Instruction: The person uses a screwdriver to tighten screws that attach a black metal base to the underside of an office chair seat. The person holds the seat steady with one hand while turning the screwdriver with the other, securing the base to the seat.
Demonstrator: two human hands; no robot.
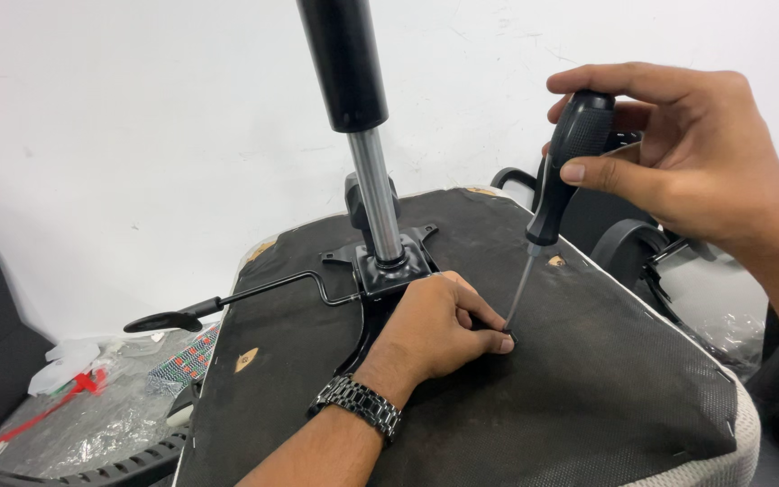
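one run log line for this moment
right hand: grip on black-handled screwdriver | left hand: steadies tip on upturned black fabric chair seat underside | silver gas cylinder: upright

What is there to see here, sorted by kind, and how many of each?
Bare hands: 2, left hand and right hand
Black-handled screwdrivers with steel shaft: 1
Upturned chair seats with dark fabric underside: 1
Black and chrome gas lift columns: 1
Black metal adjustment levers: 1
Dark metal link wristwatches: 1
Total: 7
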